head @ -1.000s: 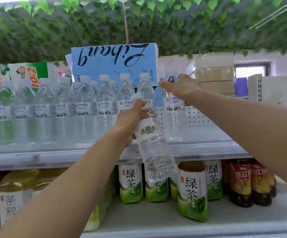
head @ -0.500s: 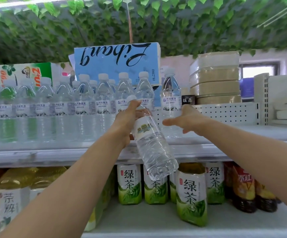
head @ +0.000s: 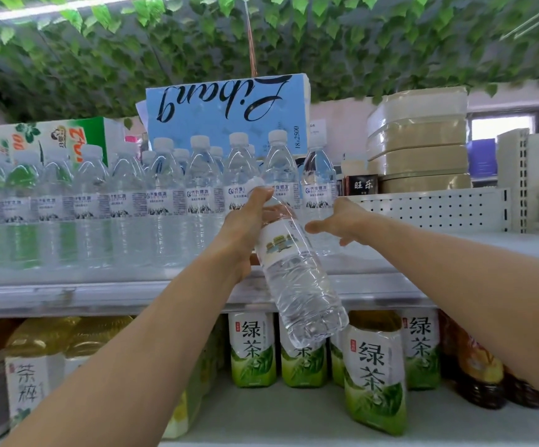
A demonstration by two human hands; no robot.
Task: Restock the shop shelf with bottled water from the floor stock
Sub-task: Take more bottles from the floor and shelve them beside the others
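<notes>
My left hand [head: 245, 227] grips a clear water bottle [head: 297, 279] round its neck and shoulder. The bottle tilts, its base hanging low in front of the shelf edge [head: 100, 295]. My right hand [head: 339, 222] reaches toward the bottle's label with fingers extended, thumb near the bottle, holding nothing. A row of water bottles [head: 165, 201] stands along the upper shelf from the left edge to the last placed bottle [head: 319, 188], which stands just behind my right hand.
Bare shelf surface [head: 471, 250] lies right of the row, backed by a perforated panel [head: 435, 208]. Green tea bottles [head: 374, 366] and dark drink bottles [head: 477, 372] fill the lower shelf. A blue carton [head: 229, 108] and stacked packs [head: 419, 140] sit behind.
My right hand left the top of the last placed bottle and came down toward the bottle in my left hand. The held bottle stayed nearly still.
</notes>
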